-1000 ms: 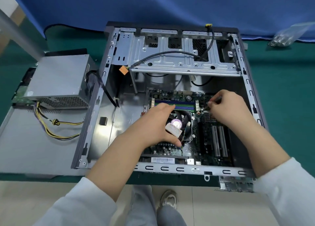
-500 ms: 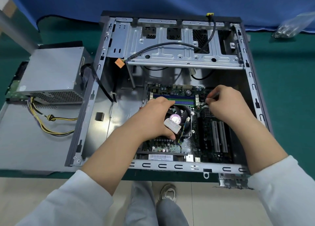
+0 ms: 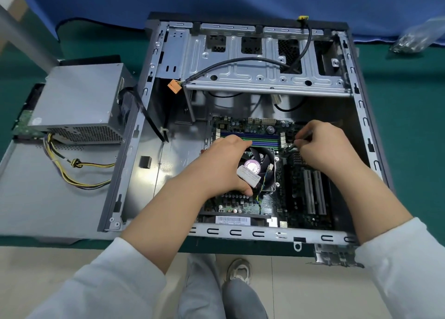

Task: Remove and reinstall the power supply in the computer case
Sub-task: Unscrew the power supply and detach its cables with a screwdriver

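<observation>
Power supply [image 3: 77,102]: stood outside the computer case [image 3: 252,130], just beside its left wall, on a grey side panel [image 3: 48,193] laid flat on the green surface [image 3: 409,126]; likely parked there so its bay stayed free.
Supply cables [image 3: 79,171]: yellow and black bundle, tied in a knot, trailed over the panel toward the case; end hidden.
Case: lay on its side, open upward, motherboard [image 3: 277,198] exposed for reach from above.
Left hand [image 3: 224,169]: curled over the CPU fan [image 3: 260,167], gripped a pale rectangular connector [image 3: 249,176] between thumb and fingers; probably held clear of the board or ready for plugging.
Right hand [image 3: 320,147]: fingers bent, pinched a thin dark cable [image 3: 292,145] near the board's upper right; seemingly guided out of the way, exact plug too small to tell.
Orange connector [image 3: 173,86]: hung loose at the drive cage's left end.
Plastic bag [image 3: 414,39]: at far right on the surface, contents blurred.
Writing: round purple-white sticker on the fan hub and a white barcode label [image 3: 232,220] at the board's near edge, both illegible; no brand readable.
Stage, by judgement: removal done, reinstallation not yet begun.
</observation>
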`<state>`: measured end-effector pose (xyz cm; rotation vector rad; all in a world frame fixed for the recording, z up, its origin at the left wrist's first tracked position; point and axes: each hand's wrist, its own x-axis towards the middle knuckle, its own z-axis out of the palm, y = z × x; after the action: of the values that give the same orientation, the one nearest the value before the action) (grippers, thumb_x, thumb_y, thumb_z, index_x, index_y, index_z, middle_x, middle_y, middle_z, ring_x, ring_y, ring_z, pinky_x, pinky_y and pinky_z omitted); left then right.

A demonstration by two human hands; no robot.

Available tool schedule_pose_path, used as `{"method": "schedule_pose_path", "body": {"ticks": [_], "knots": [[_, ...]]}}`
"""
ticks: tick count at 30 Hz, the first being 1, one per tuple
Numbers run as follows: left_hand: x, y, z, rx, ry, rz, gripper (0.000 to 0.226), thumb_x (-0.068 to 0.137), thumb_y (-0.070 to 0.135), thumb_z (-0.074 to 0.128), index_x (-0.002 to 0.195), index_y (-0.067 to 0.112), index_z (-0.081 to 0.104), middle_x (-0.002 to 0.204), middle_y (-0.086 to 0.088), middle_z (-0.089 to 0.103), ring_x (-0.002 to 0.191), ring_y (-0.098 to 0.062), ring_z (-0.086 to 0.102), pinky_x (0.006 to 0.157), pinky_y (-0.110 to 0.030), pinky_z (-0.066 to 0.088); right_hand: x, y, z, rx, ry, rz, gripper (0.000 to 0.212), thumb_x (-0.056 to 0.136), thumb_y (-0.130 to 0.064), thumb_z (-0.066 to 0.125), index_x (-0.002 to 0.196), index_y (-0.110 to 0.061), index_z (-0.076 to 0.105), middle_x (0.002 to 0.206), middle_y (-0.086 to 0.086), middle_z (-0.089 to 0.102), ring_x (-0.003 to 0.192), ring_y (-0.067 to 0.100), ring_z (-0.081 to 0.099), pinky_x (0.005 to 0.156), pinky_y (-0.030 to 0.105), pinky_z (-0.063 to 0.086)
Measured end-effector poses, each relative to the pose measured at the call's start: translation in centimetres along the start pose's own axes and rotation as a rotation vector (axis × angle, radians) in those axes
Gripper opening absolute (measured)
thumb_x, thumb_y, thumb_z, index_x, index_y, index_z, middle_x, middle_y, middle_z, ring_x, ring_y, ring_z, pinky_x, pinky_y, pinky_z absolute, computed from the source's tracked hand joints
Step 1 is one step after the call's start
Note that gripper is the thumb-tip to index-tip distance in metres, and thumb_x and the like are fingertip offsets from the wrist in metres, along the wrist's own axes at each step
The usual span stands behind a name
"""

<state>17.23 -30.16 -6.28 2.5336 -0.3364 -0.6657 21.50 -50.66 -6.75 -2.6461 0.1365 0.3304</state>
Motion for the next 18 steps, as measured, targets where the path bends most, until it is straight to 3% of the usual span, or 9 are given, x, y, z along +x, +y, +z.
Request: {"method": "schedule_pose_path", "body": {"ticks": [18], "knots": [[-0.01,0.16,-0.06,-0.001,-0.01,0.001,0.112,0.06,0.038,0.088,0.15,0.02,0.024,0.146,0.002,0.033,0.136,-0.018,0.027,0.112,-0.032,0.028,0.1,0.03,0.06,-0.015,-0.009,-0.006,0.007,0.088,-0.013,0.062,0.085,-0.018,0.058,0.087,0.003,0.055,0.084,0.018,0.047,0.071,0.023,0.033]]}}
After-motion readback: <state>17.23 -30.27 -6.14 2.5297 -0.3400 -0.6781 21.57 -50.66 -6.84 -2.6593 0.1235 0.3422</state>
